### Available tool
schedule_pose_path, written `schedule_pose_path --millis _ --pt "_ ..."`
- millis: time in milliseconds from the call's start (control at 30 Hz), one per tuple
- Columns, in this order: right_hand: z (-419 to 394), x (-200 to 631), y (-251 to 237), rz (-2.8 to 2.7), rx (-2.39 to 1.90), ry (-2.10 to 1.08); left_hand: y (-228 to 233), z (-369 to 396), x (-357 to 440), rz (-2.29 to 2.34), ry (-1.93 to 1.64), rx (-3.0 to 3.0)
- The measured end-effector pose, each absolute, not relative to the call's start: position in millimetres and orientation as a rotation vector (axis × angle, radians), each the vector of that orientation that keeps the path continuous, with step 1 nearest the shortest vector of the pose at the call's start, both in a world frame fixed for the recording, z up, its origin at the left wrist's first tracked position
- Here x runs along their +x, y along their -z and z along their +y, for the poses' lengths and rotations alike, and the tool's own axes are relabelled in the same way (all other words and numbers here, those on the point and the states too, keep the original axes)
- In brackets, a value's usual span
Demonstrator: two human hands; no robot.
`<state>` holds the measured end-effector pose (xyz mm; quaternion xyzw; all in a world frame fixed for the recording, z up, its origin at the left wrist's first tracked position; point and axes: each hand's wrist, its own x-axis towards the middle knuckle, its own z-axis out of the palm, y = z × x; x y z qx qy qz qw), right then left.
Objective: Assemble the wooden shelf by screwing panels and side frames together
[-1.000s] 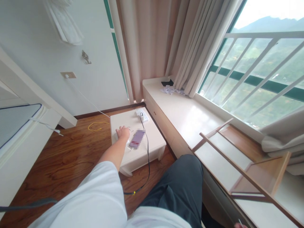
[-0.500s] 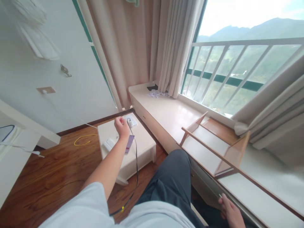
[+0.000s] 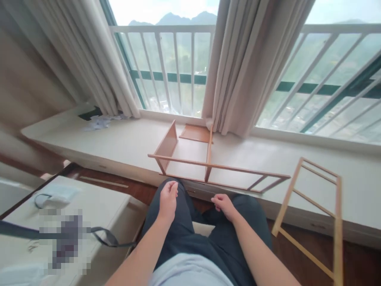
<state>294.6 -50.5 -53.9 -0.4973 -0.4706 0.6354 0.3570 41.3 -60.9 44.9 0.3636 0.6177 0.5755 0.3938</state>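
Looking down from the head camera, the person's left hand (image 3: 168,200) hovers above the left knee with its fingers curled loosely inward and the thumb near the fingertips; whether something small is pinched there cannot be told. The right hand (image 3: 224,205) rests close to the right knee, fingers bent in a loose half-fist, holding nothing that shows. Both hands sit just short of the front edge of the window ledge (image 3: 125,139), a long pale slab that runs across the whole view. On that ledge, straight ahead of the hands, stands a partly built wooden shelf frame (image 3: 205,163): thin rails, an upright side panel at its left end, a flat brown board at the back near the curtain (image 3: 244,71), and a long front rail that reaches right and overhangs the ledge's front edge. A second wooden frame (image 3: 315,206), an open rectangle with crossbars, leans against the ledge at the right, its lower end down on the dark wood floor. Left of the knees a low white table (image 3: 98,198) carries a black cable (image 3: 104,235) that loops over its near edge. The ledge lies bare between the shelf frame and the crumpled paper scraps (image 3: 101,121) at the far left corner, and a narrow strip of floor separates the table from the ledge.
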Motion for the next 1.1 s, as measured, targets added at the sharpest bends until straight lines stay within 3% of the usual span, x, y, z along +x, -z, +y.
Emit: schedule_pose_path --millis 167,333,1100 --pt "-40 292 60 -1.261 -1.258 -1.695 -5 -31 114 1.323 -1.116 0.736" --pt "-34 285 66 -1.373 -1.365 -1.558 29 -15 136 1.302 -0.938 0.409" --pt "-8 262 88 -1.231 -1.479 -1.229 71 8 136 1.36 -0.884 0.546"
